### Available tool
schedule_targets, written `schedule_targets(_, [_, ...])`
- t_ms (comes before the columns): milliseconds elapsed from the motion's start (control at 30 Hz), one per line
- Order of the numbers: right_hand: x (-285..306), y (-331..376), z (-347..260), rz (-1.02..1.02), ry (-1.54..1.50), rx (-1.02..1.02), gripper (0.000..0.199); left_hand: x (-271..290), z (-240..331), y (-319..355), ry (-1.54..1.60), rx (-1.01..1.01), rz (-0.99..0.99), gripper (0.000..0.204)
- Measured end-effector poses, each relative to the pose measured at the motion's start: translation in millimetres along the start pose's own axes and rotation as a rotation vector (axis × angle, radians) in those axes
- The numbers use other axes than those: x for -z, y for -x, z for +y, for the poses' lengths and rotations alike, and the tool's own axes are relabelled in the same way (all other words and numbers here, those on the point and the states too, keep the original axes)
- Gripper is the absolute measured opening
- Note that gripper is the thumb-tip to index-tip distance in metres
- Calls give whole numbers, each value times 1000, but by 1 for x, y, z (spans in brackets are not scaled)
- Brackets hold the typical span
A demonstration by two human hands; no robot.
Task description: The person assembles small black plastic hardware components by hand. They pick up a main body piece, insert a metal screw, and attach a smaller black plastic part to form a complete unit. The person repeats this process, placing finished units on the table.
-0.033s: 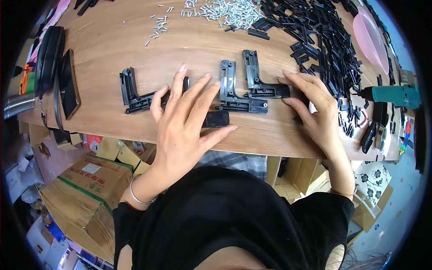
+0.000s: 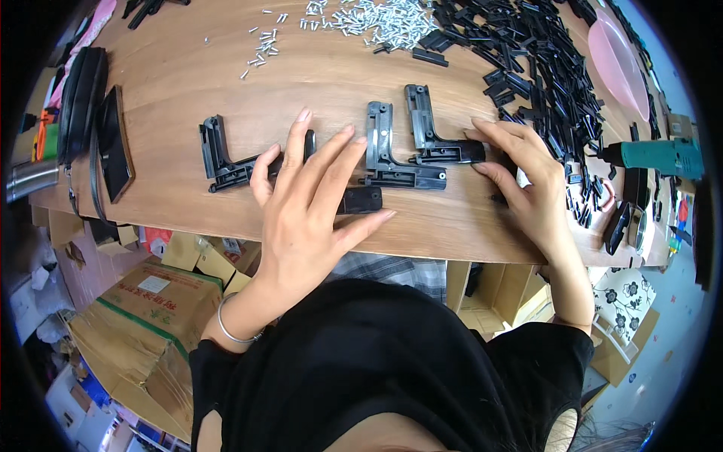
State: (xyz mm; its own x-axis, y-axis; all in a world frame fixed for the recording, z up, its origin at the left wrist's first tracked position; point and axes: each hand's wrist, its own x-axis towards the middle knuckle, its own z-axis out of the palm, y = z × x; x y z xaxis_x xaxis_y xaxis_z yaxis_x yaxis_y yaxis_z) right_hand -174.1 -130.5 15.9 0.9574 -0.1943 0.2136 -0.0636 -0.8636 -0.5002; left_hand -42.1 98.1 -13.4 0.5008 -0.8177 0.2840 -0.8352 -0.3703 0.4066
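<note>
Several black L-shaped plastic parts lie on the wooden table in front of me. My left hand (image 2: 297,203) is spread over one L-shaped part (image 2: 363,200), hiding most of it; its thumb lies just below the visible end. To the left sits another L-shaped part (image 2: 217,149), its long foot running toward my left fingers. An L-shaped part (image 2: 382,151) with its hollow side up stands apart in the middle. My right hand (image 2: 527,169) has thumb and fingers on both edges of the end of the rightmost L-shaped part (image 2: 422,120).
Silver screws (image 2: 392,22) are heaped at the back, beside a large pile of small black parts (image 2: 535,68). At right are a teal power screwdriver (image 2: 655,157) and a pink tray (image 2: 617,64). A phone (image 2: 114,143) and black pouch (image 2: 81,102) lie left. Cardboard boxes (image 2: 143,331) stand below.
</note>
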Motion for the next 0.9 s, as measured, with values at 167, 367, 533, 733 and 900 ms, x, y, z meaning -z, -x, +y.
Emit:
schedule_targets(167, [4, -3, 0, -1, -21, -34, 45, -2, 1, 0, 4, -25, 32, 67])
schedule_targets(367, [12, -3, 4, -37, 22, -61, 42, -6, 0, 1, -2, -55, 74, 66])
schedule_targets(533, [18, -9, 9, -88, 79, -9, 39, -6, 0, 3, 22, -60, 77, 66])
schedule_targets(733, [9, -5, -25, 18, 38, 123, 40, -4, -5, 6, 95, -73, 120, 74])
schedule_targets(900, [-16, -3, -56, 47, 111, 167, 48, 14, -10, 14, 61, -67, 80, 71])
